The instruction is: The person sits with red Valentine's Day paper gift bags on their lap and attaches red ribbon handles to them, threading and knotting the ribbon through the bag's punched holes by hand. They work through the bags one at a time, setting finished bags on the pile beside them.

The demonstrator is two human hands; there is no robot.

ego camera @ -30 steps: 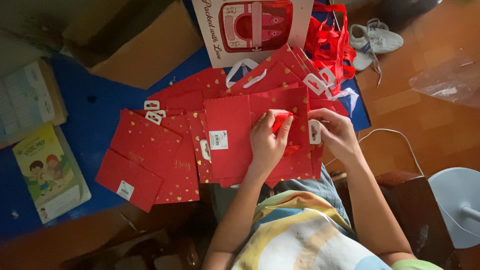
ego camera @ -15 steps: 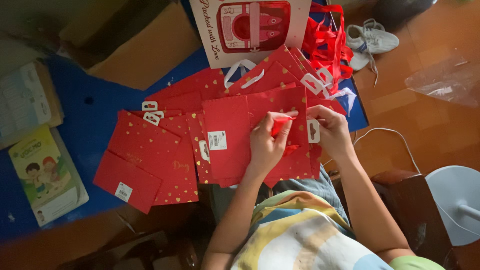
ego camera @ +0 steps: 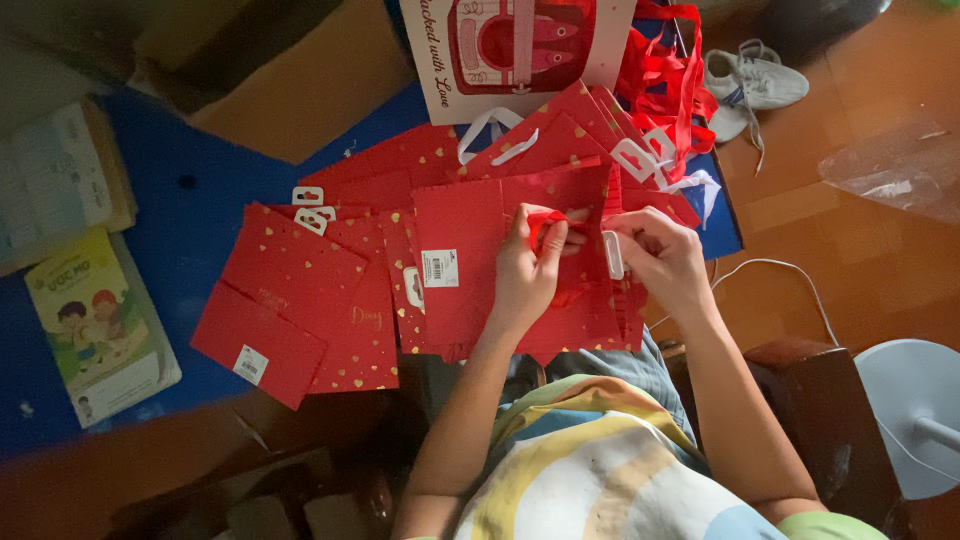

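Note:
A flat red paper gift bag (ego camera: 470, 260) with small gold hearts and a white label lies on my lap, on top of a spread of similar red bags (ego camera: 300, 290). My left hand (ego camera: 525, 270) pinches a red ribbon (ego camera: 548, 222) at the bag's upper edge. My right hand (ego camera: 660, 255) grips the same ribbon from the right, beside a white plastic handle tab (ego camera: 612, 255). The two hands almost touch.
A white card with a red picture (ego camera: 520, 50), a brown cardboard box (ego camera: 290, 80) and a heap of red ribbons (ego camera: 670, 80) lie beyond the bags. Children's books (ego camera: 100, 330) rest at left on blue cloth. White shoes (ego camera: 750, 85), a clear plastic bag, a white cable and a white round base (ego camera: 915, 400) sit on wooden floor at right.
The hands stay on the ribbon at the bag's top edge, with only small finger shifts. The view has drifted slightly.

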